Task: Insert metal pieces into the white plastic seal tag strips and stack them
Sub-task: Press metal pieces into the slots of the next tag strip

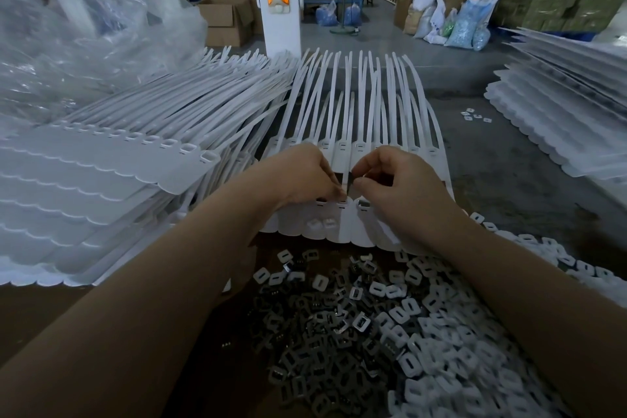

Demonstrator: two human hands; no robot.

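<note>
Over ribbed white strip point(342, 220) | both hands point(302, 176) point(393, 180) pinching thin grey metal piece point(349, 180)

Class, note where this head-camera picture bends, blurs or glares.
Head view: wide-angle distortion bows the seal tag strips outward; the clear plastic sheeting at upper left is smeared with glare; the hands are fairly sharp; the far background is soft.

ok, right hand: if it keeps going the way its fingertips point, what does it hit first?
The right hand points left and slightly down, pinching a small dark metal piece. Straight on, it would likely meet the left hand's fingertips over the white seal tag strip first; depth is unclear.
</note>
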